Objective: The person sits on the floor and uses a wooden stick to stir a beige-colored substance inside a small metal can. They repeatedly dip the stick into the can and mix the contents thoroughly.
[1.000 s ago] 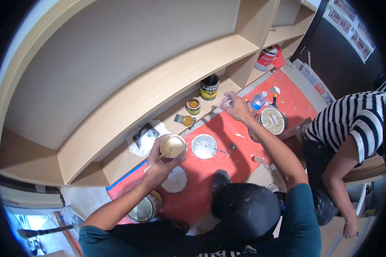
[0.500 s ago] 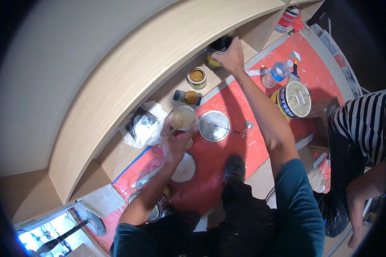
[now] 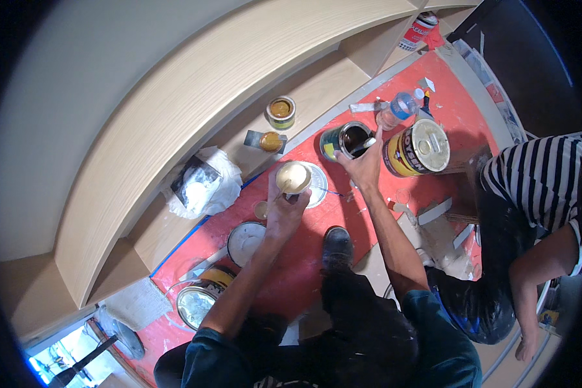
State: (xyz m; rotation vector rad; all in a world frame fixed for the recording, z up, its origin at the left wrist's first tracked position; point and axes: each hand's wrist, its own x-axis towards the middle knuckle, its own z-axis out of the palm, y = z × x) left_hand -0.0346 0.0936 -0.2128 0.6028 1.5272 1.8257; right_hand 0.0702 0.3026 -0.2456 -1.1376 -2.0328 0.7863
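Observation:
A small round cup (image 3: 293,174) with cream-coloured contents is held up in my left hand (image 3: 286,215), its fingers closed round it. A thin stick seems to stand in the cup. My right hand (image 3: 367,165) grips an opened can (image 3: 330,143) at its right side; dark liquid and a pale handle-like piece show inside the can. A round metal lid (image 3: 319,184) lies behind the cup, partly hidden, with a thin dark rod across it. On the shelf beyond sit a small tin (image 3: 280,112) of amber paste and a dark plate (image 3: 266,141) carrying an amber lump.
A large yellow-and-black can (image 3: 416,149) and a plastic bottle (image 3: 401,108) stand to the right on red floor covering. A person in a striped shirt (image 3: 533,181) sits at far right. White cloth (image 3: 221,181) lies on the shelf; another lid (image 3: 246,244) and pail (image 3: 197,304) are near my left arm.
My right hand has brought the can of dark liquid off the shelf, toward me over the red floor. The cup in my left hand has shifted slightly right, and the view has moved a little.

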